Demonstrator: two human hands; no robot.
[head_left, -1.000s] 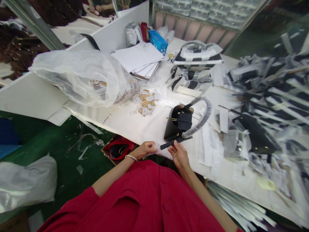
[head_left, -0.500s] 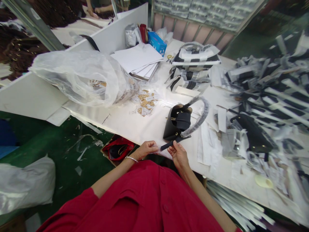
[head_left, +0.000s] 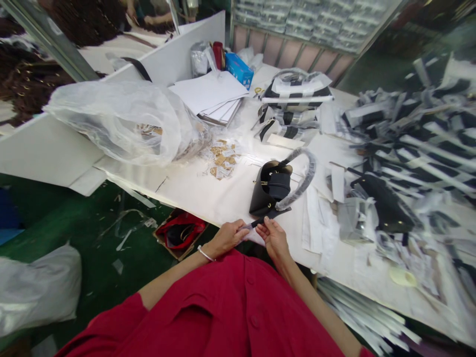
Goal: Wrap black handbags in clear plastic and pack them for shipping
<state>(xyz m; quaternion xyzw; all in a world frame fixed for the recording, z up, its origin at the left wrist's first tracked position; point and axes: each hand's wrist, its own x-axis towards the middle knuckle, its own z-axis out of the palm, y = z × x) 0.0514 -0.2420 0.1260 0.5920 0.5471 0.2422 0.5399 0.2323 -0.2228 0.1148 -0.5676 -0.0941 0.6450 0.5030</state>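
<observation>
A black handbag [head_left: 261, 199] stands near the table's front edge, its top open and a dark pouch [head_left: 279, 183] inside. Its looped handle [head_left: 310, 173] is wrapped in clear film and leans to the right. A black strap [head_left: 257, 222] lies in front of the bag, its left end inside a clear plastic sleeve [head_left: 244, 228]. My left hand [head_left: 230, 235] is closed on the sleeved end, with the fingers pinched together. Close by, my right hand [head_left: 274, 238] pinches the strap nearer the bag.
Paper tags [head_left: 223, 161] lie beside a large clear plastic bag [head_left: 122, 119]. Behind are white sheets [head_left: 211, 91], a blue box [head_left: 239, 71] and wrapped bags [head_left: 297, 89]. Another black bag [head_left: 386, 203] and piled wrapped straps [head_left: 427, 148] crowd the right. A red-lined box [head_left: 180, 230] sits below the edge.
My left hand has shifted right along the strap, and clear plastic now covers its left end. My right hand has stayed nearly in place. The view has shifted slightly.
</observation>
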